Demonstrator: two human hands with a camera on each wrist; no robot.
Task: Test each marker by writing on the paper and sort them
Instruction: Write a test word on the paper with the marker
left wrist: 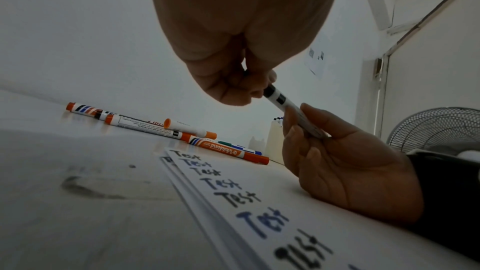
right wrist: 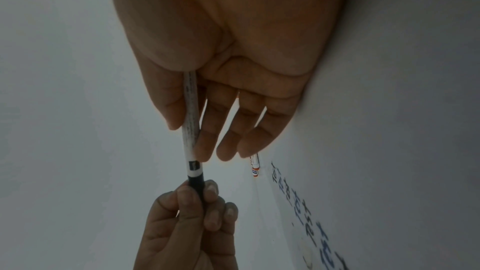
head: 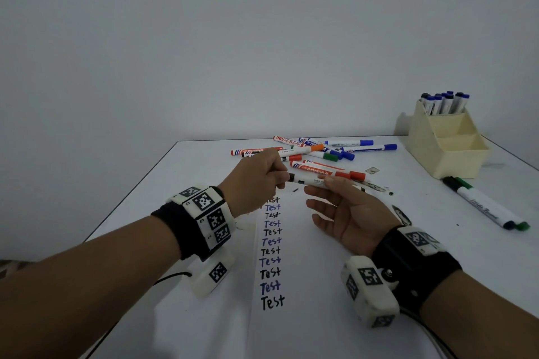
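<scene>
**Head view: black marker gripped at both ends above the test sheet**

A white-barrelled marker (head: 309, 181) with a black cap is held in the air between two hands, just above the far end of the paper (head: 291, 271). The cap end is pinched by the curled fingers and thumb of the left hand (head: 256, 181), seen in the right wrist view closed round the black cap (right wrist: 196, 188). The barrel is clamped between thumb and forefinger of the right hand (head: 347, 210), palm turned up, while its other three fingers are spread loosely apart. Whether the cap is seated or partly off cannot be told.

A column of "Test" words (head: 271, 251) in alternating black and blue is written down the paper. Beyond it, a loose pile of markers (head: 315, 154) with orange, blue and green caps is scattered on the white table (head: 145, 198). At far right, blue-capped markers (head: 444, 102) are stood in the back compartment of a cream organiser (head: 455, 154); two more markers (head: 487, 207) are laid beside it.
</scene>
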